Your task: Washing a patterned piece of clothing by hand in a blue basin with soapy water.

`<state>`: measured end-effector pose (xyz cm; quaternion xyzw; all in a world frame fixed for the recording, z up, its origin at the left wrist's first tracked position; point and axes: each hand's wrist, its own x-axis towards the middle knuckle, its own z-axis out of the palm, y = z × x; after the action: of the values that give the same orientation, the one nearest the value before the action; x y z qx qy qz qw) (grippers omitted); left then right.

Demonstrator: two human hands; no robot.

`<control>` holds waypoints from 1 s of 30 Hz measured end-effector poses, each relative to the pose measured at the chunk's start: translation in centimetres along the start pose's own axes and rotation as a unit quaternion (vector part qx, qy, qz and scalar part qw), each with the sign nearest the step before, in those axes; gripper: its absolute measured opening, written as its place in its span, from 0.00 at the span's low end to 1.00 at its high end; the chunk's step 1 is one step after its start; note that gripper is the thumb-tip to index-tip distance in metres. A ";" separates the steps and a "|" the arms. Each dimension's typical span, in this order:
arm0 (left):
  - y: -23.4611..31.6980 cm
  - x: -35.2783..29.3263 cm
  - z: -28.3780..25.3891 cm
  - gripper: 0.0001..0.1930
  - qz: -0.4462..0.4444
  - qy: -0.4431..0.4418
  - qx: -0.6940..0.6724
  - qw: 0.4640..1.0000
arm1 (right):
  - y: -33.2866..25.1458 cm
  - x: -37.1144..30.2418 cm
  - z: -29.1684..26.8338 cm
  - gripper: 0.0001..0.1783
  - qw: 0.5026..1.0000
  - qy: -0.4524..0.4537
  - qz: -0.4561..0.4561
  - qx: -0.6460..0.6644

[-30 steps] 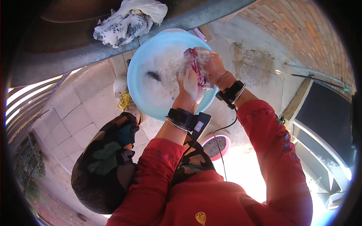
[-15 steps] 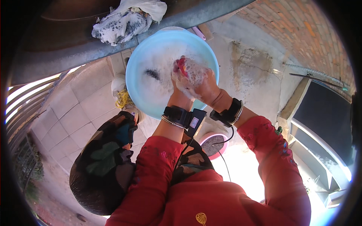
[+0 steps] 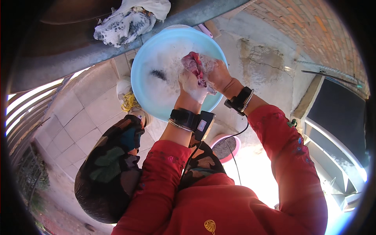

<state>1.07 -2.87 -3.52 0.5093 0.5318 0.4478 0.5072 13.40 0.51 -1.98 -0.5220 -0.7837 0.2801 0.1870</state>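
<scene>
Red cloth [image 3: 192, 63], likely soft, slippery, water-heavy, best taken by its bunched folds, sits clenched between left hand [image 3: 190, 83] and right hand [image 3: 219, 75] near right edge of basin [image 3: 138, 94].

red-and-pink cloth [image 3: 192, 62], light-blue basin [image 3: 137, 84], white suds [image 3: 168, 51], a blackish item [image 3: 158, 74] toward the basin's left edge; red sleeves [image 3: 276, 131], patterned pink and blue; trousers [image 3: 107, 170] in brown-green camouflage.
</scene>
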 end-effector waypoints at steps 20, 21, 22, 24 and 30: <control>2.0 4.4 -3.1 0.18 -0.265 -0.064 -0.642 0.716 | -2.9 -0.6 -5.7 0.34 0.820 -0.003 0.242 0.519; 1.6 4.5 -3.1 0.18 -0.264 -0.063 -0.641 0.718 | -2.7 -0.2 -5.3 0.30 0.821 -0.042 0.272 0.500; 1.0 4.5 -3.1 0.18 -0.266 -0.063 -0.636 0.722 | -2.7 0.1 -5.0 0.25 0.820 -0.081 0.301 0.480; 0.4 4.4 -3.2 0.18 -0.267 -0.062 -0.630 0.726 | -2.5 0.0 -5.0 0.18 0.818 -0.049 0.336 0.464; 3.2 3.5 -2.4 0.21 -0.317 0.030 -0.647 0.693 | -0.9 0.4 -4.5 0.17 0.820 0.053 0.269 0.502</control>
<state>-0.93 0.92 -0.43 -0.1572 0.2549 0.5089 0.8071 15.20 1.69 2.06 -0.5600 -0.3514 0.6461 0.3815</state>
